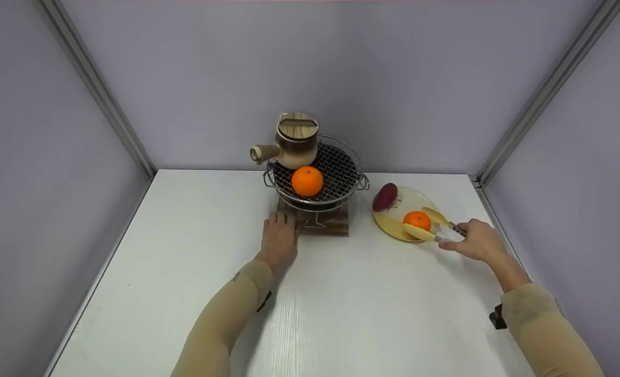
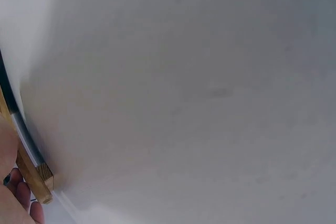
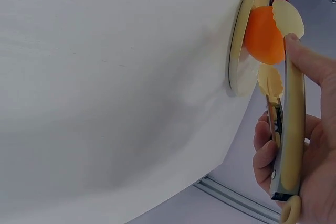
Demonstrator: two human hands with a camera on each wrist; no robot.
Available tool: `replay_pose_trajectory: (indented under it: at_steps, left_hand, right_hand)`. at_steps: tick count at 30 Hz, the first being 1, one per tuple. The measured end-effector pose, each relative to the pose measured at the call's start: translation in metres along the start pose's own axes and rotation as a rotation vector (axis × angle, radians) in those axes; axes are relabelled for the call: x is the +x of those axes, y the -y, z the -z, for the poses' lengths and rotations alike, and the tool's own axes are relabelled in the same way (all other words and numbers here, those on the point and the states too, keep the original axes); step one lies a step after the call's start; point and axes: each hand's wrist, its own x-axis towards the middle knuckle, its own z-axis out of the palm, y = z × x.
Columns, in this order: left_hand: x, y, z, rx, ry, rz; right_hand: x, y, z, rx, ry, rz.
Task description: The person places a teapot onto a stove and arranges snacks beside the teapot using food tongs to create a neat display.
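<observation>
My right hand (image 1: 480,241) holds a pair of tongs (image 3: 293,129) with cream scalloped tips, thumb along one arm and fingers on the other. The tips are spread on either side of an orange (image 1: 417,220), which sits on a pale yellow plate (image 1: 388,226). A gap shows between one tip and the orange in the right wrist view. On the plate's far left lies a reddish-purple sweet potato (image 1: 385,197). My left hand (image 1: 279,238) grips the left front corner of the wooden base (image 1: 333,226) under a round wire grill (image 1: 338,167); its thumb is partly hidden.
Another orange (image 1: 307,181) sits on the grill's front left. Behind it stands a brown and cream side-handled pot (image 1: 296,152) with a wooden lid, its handle pointing left past the grill rim. Pale walls enclose the white table (image 1: 362,303) at the back and sides.
</observation>
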Motion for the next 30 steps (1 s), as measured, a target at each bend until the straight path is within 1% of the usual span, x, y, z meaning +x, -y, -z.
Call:
replay_pose_trajectory:
  at_steps: [4, 9, 15, 20, 26, 30]
  left_hand:
    - [-0.0008, 0.0002, -0.0007, -0.018, -0.013, -0.001]
    - [-0.0008, 0.0007, -0.0006, -0.019, -0.011, 0.000]
    - [-0.0010, 0.0005, -0.0006, -0.025, -0.008, 0.001]
    - [-0.0017, -0.0002, -0.0005, -0.033, -0.023, -0.002]
    - [-0.0025, -0.0001, -0.0002, -0.014, -0.035, -0.011]
    - [-0.0025, 0.0006, -0.0008, -0.010, -0.034, -0.015]
  right_hand:
    - [-0.0006, -0.0016, -0.0004, -0.004, 0.003, -0.006]
    - [-0.0009, -0.0018, -0.0018, -0.002, 0.020, -0.017]
    - [-0.0007, -0.0026, -0.0039, -0.011, 0.001, -0.002]
    - [-0.0016, -0.0040, -0.0050, -0.015, -0.014, -0.001]
    - [-0.0019, -0.0036, -0.0054, -0.029, -0.016, -0.009]
    - [-0.0014, -0.0028, -0.0062, -0.033, -0.021, 0.003]
